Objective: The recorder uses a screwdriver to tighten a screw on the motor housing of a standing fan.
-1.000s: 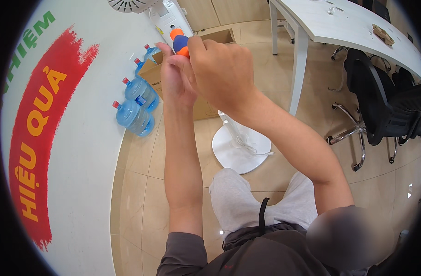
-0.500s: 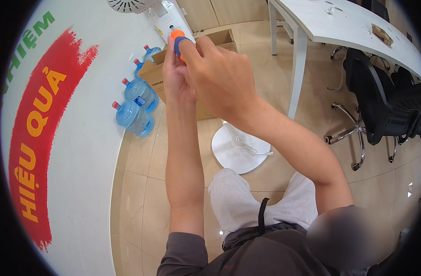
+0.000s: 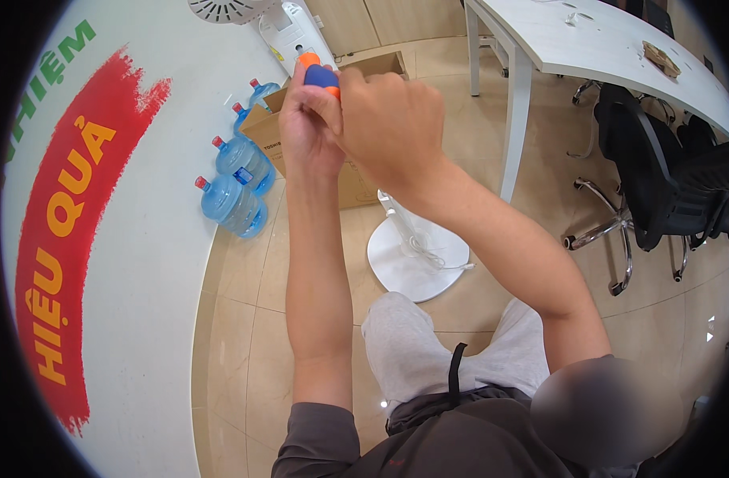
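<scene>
A screwdriver point(image 3: 321, 77) with a blue and orange handle points away from me. Its short shaft meets a dark hole in the white control housing point(image 3: 290, 32) of a fan. My left hand point(image 3: 307, 135) is palm up, with a fingertip against the handle's orange front part; its other fingers are mostly hidden. From the right, my right hand point(image 3: 392, 119) lies knuckles up at the rear of the handle, fingers curled and thumb across its underside. Above, part of a slotted grey-white fan head point(image 3: 225, 9) shows. Below my hands, the round white base point(image 3: 416, 259) stands on the floor with a cord lying over it.
Behind my forearms stands an open cardboard box point(image 3: 261, 127). Several blue water bottles point(image 3: 233, 203) line the white wall point(image 3: 141, 279) on the left. At the right are a white table point(image 3: 568, 52) and a black office chair point(image 3: 659, 183) on castors.
My right hand has shifted slightly right and rolled over, baring more of the blue handle. The screwdriver's rear end has swung right. My left hand stays nearly in place.
</scene>
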